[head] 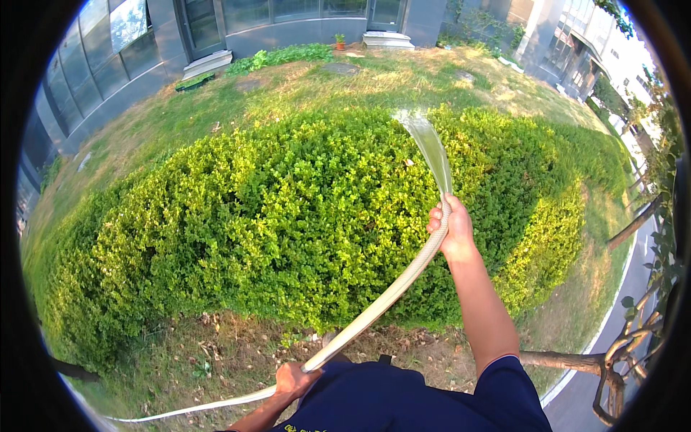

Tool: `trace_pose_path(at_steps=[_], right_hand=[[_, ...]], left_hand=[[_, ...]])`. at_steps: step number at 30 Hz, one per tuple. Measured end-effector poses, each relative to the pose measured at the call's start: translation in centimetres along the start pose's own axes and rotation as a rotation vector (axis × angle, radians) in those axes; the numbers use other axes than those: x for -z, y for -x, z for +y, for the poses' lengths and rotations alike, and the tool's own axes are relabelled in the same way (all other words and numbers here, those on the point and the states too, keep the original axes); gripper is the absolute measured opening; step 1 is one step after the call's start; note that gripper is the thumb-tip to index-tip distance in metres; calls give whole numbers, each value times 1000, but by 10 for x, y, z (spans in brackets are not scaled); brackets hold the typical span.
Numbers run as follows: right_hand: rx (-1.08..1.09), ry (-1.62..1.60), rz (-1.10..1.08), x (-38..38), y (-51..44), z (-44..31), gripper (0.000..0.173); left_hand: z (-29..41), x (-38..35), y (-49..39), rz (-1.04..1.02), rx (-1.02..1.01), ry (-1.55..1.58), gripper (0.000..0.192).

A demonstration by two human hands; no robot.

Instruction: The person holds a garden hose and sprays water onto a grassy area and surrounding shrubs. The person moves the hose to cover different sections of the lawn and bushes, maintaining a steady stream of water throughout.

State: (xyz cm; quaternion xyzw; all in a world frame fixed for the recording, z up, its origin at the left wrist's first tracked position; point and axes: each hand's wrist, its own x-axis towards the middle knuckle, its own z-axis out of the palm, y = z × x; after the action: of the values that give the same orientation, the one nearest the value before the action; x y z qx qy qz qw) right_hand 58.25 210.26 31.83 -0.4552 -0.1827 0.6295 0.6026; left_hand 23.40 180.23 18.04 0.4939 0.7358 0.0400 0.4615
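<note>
A pale woven hose (pixel 393 291) runs diagonally up across my front. Close to its outlet, my right hand (pixel 455 224) grips it with the arm stretched forward and the thumb near the mouth. My left hand (pixel 294 379) is wrapped around the hose lower down, by my waist. From the mouth a stream of water (pixel 432 148) arcs away and breaks into splashes near the far side of a trimmed hedge (pixel 302 216) with green and yellowish leaves. Behind my left hand the hose trails off to the lower left.
Dry grass and fallen leaves (pixel 227 345) cover the ground at my feet. A tree trunk (pixel 561 360) with bent branches stands at right, beside a kerbed road (pixel 639 291). Beyond the hedge are a patchy lawn (pixel 302 86), a potted plant (pixel 339 42), steps (pixel 387 40) and a grey building (pixel 297 29).
</note>
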Motion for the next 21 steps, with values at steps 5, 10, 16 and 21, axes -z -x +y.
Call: trace_pose_path(at_steps=[5, 10, 16, 21], right_hand=[[54, -47, 29, -30, -23, 13, 20], [73, -96, 96, -39, -32, 11, 23], [-2, 16, 35, -44, -22, 20, 24], [-32, -17, -21, -51, -26, 40, 26]], left_hand=[[2, 29, -26, 46, 10, 28, 46], [7, 24, -35, 92, 37, 4, 48], [-13, -15, -43, 140, 140, -58, 48], [-28, -21, -47, 138, 212, -7, 52]])
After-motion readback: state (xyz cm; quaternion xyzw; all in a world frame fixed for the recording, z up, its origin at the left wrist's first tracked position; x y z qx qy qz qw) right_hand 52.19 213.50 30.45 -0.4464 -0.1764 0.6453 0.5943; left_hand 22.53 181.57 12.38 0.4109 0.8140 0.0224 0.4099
